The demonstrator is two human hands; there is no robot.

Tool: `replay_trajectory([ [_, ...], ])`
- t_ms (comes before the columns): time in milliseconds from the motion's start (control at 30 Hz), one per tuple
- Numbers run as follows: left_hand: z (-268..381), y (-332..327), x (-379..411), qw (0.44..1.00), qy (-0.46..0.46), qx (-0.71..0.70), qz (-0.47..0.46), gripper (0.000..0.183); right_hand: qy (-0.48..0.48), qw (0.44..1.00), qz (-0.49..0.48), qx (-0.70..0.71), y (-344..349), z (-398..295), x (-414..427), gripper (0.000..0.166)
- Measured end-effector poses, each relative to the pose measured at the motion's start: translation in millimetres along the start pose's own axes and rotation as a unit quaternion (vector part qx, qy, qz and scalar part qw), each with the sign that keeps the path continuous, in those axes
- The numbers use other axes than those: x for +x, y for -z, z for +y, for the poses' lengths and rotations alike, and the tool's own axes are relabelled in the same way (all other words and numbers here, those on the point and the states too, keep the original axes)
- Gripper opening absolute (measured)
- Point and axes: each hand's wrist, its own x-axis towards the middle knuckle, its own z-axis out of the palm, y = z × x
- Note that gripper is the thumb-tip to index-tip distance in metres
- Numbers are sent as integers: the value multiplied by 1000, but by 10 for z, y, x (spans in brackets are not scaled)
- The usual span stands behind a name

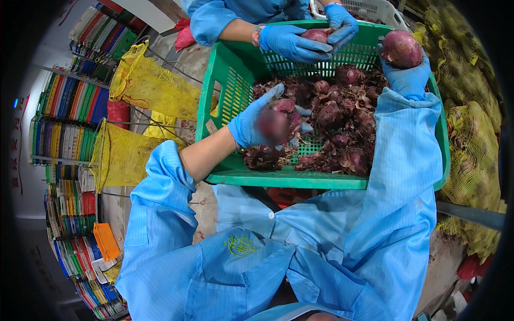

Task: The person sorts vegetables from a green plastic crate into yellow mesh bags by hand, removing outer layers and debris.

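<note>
My left hand [261, 120], in a blue glove, is closed around red onions [275, 122] over the left part of a green plastic basket [289, 181]; part of what it holds is blurred. In my right hand [407, 78], gloved too, a large red onion [402, 49] rests on the fingers above the basket's right side. Below both hands lie red onions [330, 114] among loose, dry, papery skins [311, 160]. The basket has slotted walls.
Across the basket, a co-worker's gloved hands [297, 44] hold another onion [318, 35]. A white basket [379, 9] stands behind. Yellow mesh bags [156, 80] hang on metal frames at left; filled mesh bags [474, 156] are stacked at right.
</note>
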Motion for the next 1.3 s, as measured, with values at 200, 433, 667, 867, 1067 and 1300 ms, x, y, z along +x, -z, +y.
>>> replay_trajectory([
  [200,22,90,43,977,-141,163,2,66,-8,1000,-2,17,-11,9,-44,44],
  [433,212,325,93,977,-104,180,-43,35,5,1000,-12,7,93,-5,99,46],
  [667,202,8,108,955,-12,242,-170,29,11,1000,-23,9,-100,-92,-90,48],
  [867,266,64,210,828,85,541,-116,28,13,999,-42,22,54,-105,141,48],
  [1067,-204,537,418,264,311,906,-111,34,-12,999,-42,24,53,11,63,48],
  [1300,-337,255,629,330,95,939,3,35,-11,999,-46,26,189,32,214,49],
])
